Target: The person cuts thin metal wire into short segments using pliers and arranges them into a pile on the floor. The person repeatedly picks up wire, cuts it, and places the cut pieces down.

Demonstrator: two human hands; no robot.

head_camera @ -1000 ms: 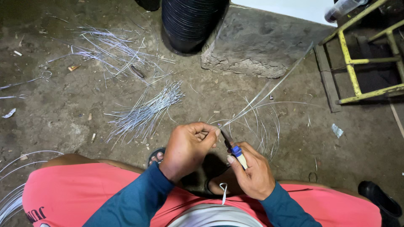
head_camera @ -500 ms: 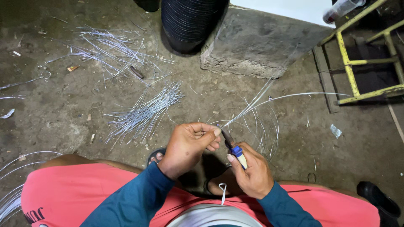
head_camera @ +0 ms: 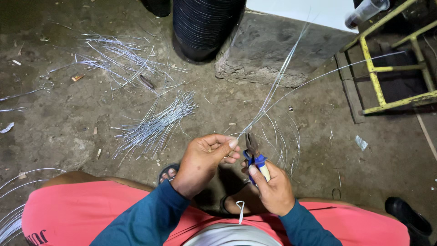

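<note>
- Squatting over the concrete floor, I have both hands up in front of my knees, working a bunch of thin wires.
- Far left: a few loose wire loops curve in at the frame's edge beside my pink shorts.
- Left of centre: a scattered heap of wire offcuts lies near the top, and a tidier cut bundle lies fanned out closer to me, well apart from my hands.
- My left hand is curled, thumb and fingertips pinched on the near end of the wires, wrist bent inward, sleeve coming up from below.
- The wires run from that pinch up and to the right, fanning out and bowing in the air past the stone block toward the yellow frame.
- I judge them light, springy and slick, with sharp ends; they will whip about if I let go, so the place to hold is close to the near end, right beside the tool.
- My right hand is clenched around the blue handles of the pliers, nose pointing up at the wires just beside my left fingertips; I cannot tell whether the nose is biting the wire.
- Behind, a black ribbed drum stands touching the block.
- Far right: a black shoe sits at the bottom corner.
</note>
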